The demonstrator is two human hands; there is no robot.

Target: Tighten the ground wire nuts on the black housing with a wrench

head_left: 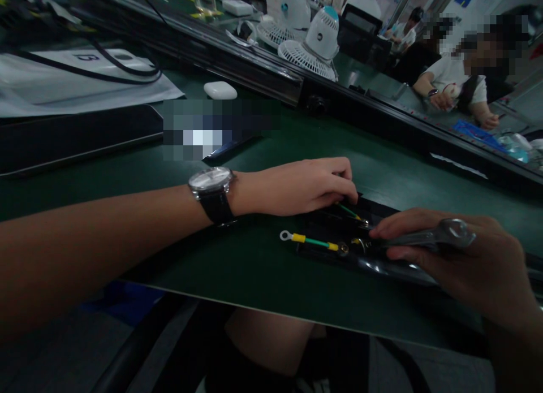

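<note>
My right hand (462,257) grips a shiny metal wrench (424,237) between thumb and fingers, one wrench head sticking out above the hand. The wrench's far end reaches toward a black metal part (322,249) lying on the table. From that part a short green wire (316,242) with yellow sleeves and a ring terminal points left, bolted at its right end. A second green wire (350,211) runs from another bolt up under the curled fingers of my left hand (318,184), which closes on it; its far end is hidden. A watch (212,181) is on my left wrist.
On the green table (254,274) lie a white earbud case (220,90), a long black case (80,138) and a white plastic bag (76,79). A black rail (382,116) crosses behind. Beyond it stand white fans (316,42) and a seated person (458,79).
</note>
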